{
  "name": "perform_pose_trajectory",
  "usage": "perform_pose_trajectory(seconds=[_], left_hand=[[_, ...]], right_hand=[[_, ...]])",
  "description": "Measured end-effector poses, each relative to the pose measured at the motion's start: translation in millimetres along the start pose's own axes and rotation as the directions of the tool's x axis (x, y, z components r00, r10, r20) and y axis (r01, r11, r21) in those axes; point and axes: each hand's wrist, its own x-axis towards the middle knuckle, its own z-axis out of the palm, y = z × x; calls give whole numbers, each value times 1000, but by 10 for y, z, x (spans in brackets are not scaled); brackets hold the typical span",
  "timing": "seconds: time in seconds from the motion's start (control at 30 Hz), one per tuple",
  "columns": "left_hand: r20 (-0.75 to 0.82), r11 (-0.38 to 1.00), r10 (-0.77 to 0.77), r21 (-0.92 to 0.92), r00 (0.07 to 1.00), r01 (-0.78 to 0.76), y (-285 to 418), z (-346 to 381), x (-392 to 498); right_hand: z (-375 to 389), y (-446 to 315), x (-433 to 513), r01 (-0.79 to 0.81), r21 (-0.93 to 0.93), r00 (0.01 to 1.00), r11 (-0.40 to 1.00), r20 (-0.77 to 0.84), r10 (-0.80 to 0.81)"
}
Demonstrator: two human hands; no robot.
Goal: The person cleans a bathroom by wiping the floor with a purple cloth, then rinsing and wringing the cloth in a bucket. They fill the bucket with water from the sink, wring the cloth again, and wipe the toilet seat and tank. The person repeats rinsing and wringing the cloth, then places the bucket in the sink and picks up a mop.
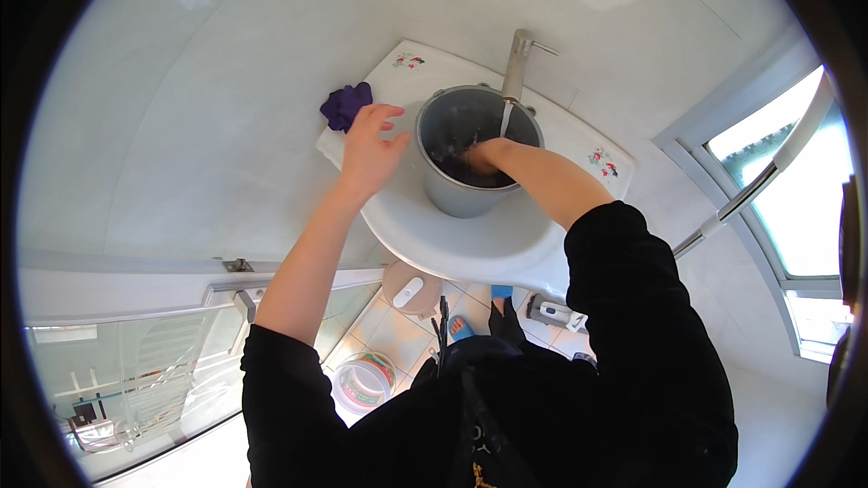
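Observation:
A grey plastic bucket (464,198) stands in a white washbasin (400,230). Water runs into it from a metal single-lever tap (519,64). My right hand (487,156) reaches down inside the bucket; it is blurred and its fingers are partly hidden, so what it holds does not show. Dark water or dark contents lie in the bucket. To the left of the bucket, my left hand (374,149) hovers with nothing in it, its fingers apart and bent. A crumpled purple cloth (347,106) lies just beyond it on the basin's left corner.
Below the basin, a lidded beige bin (400,291) and a clear round tub (363,383) stand on the tiled floor. A grey-and-white tool head (556,312) lies near my feet. A metal pole (736,207) leans by the window at right. A glass door (149,352) is at left.

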Motion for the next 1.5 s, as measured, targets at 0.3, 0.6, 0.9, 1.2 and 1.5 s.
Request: perform_pose_trajectory(seconds=[0.3, 0.6, 0.9, 1.2, 1.5], left_hand=[[-23, 989, 110, 99, 994, -107, -96, 532, 248], [565, -178, -271, -825, 779, 536, 110, 863, 624], [573, 35, -304, -792, 761, 610, -537, 1230, 852], [162, 552, -619, -605, 768, 573, 197, 1022, 704], [282, 737, -246, -566, 927, 368, 687, 143, 622]], right_hand=[[-625, -413, -1003, 292, 563, 566, 773, -753, 335], [-568, -465, -1232, 451, 711, 359, 539, -697, 620], [-467, -829, -842, 104, 674, 406, 732, -700, 587], [-332, -199, -371, -61, 744, 375, 665, -600, 706], [-292, -396, -861, 429, 627, 229, 651, -772, 593]])
